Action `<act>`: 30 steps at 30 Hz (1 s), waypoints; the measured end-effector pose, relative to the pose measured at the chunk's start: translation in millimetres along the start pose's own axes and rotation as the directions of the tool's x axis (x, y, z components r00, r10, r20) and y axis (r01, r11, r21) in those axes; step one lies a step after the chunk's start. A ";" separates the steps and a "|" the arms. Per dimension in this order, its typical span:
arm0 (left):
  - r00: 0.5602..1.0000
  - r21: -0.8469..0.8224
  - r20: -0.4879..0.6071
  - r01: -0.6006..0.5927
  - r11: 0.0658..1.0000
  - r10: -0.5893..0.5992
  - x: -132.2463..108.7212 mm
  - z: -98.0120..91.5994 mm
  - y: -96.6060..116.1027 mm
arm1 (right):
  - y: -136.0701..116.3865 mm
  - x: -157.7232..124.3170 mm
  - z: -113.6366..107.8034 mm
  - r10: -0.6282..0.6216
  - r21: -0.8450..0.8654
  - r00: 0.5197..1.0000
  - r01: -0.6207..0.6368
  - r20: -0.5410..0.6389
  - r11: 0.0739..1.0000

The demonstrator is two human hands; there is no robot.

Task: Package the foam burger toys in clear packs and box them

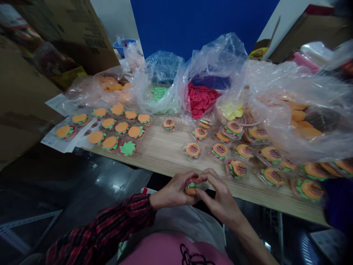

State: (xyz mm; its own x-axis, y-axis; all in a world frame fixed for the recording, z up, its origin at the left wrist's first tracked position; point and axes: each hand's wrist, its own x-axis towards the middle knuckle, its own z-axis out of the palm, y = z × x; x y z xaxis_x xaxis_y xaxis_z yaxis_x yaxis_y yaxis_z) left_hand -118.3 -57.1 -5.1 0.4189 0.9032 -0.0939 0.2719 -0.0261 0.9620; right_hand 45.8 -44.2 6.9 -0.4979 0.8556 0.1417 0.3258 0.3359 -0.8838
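Observation:
My left hand [172, 191] and my right hand [220, 197] meet just below the table's front edge, both closed around one small toy burger [192, 187] with orange, green and red layers. Their fingers pinch it from each side, so most of it is hidden. On the wooden table [165, 152] in front lie several finished burgers in clear wrap [192, 149] to the right, and several unwrapped orange and green ones [110, 142] to the left on white paper. A lone green leaf piece [128, 148] lies near the edge.
Open clear plastic bags stand along the back: orange pieces [110, 86], green pieces [159, 92], red pieces [200, 98], yellow pieces [231, 109] and more orange at right [299, 114]. Cardboard boxes [24, 88] rise at left, a blue wall behind.

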 end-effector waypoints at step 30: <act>0.978 -0.472 0.084 0.210 0.856 -0.193 -3.3 11.8 -9.4 | 18.1 -7.1 -1.3 0.026 -0.291 0.997 -0.004 0.070 0.957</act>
State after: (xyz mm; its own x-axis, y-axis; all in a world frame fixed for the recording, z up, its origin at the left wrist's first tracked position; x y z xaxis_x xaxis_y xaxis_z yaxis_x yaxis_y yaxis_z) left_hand -112.0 -65.0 -16.9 0.4294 0.8521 -0.2992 -0.0880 0.3692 0.9252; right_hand 56.3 -43.6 -9.5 -0.5448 0.8340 0.0872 0.5474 0.4324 -0.7165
